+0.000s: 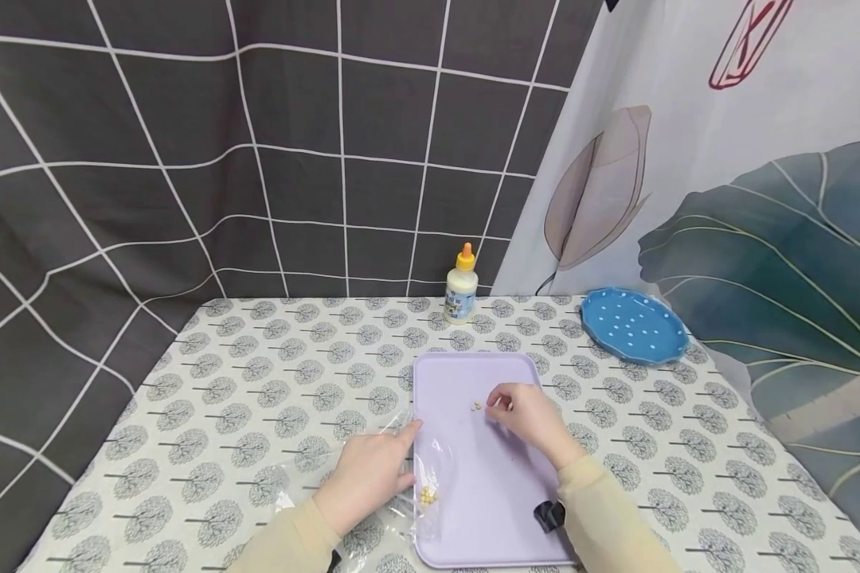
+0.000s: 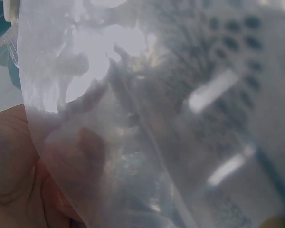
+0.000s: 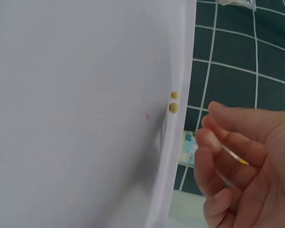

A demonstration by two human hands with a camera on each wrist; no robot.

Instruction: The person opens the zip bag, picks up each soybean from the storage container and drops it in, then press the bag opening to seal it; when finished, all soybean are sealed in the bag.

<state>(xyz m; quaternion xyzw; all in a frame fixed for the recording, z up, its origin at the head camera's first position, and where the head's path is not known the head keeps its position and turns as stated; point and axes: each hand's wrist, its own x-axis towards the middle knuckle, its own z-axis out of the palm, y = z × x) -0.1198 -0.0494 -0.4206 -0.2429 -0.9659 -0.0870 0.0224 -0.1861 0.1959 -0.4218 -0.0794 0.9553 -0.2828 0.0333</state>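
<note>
In the head view a lilac tray (image 1: 476,458) lies on the table, with a few small yellow beads (image 1: 477,406) on its upper half. My right hand (image 1: 526,414) hovers just right of these beads, thumb and index tips close together; I cannot tell whether a bead is between them. Two beads (image 3: 174,108) show up close in the right wrist view. My left hand (image 1: 373,473) rests at the tray's left edge, index finger and thumb extended. Around it spreads a clear plastic bag (image 1: 440,458), overlapping the tray, with more yellow beads (image 1: 427,496). The bag (image 2: 133,142) fills most of the left wrist view.
A glue bottle (image 1: 462,290) with a yellow cap and orange tip stands at the table's back edge. To the far right lies a blue dish (image 1: 634,326) with white dots. A tree-patterned cloth (image 1: 251,382) covers the table, and a dark checked curtain (image 1: 294,191) hangs behind.
</note>
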